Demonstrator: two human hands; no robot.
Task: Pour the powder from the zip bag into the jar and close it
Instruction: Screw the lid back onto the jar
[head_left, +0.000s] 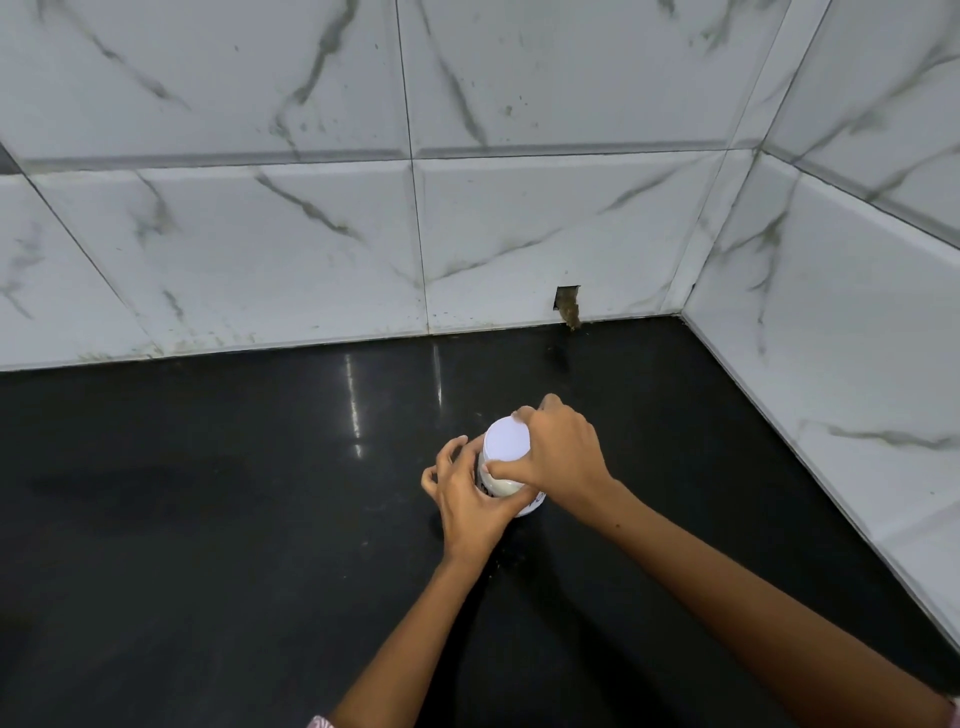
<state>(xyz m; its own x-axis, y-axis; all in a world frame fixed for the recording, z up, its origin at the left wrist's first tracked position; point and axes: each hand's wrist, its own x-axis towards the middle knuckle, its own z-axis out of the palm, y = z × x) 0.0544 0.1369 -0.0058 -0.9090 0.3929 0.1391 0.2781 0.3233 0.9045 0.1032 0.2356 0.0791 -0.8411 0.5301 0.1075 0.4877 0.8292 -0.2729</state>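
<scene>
Toward the counter's (208, 519) back-right corner, the left hand (467, 499) cupped the jar (501, 486); the right hand (563, 452) pinched its lid (506, 440). Twisting should stay level.

Dim even light, streaked glare on glossy black counter (208, 493), wide-angle bending at tile edges

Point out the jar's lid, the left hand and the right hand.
lid (507, 439), head view, flat white top.
left hand (470, 501), head view, back of hand beside the jar.
right hand (563, 452), head view, knuckles over the lid.
</scene>
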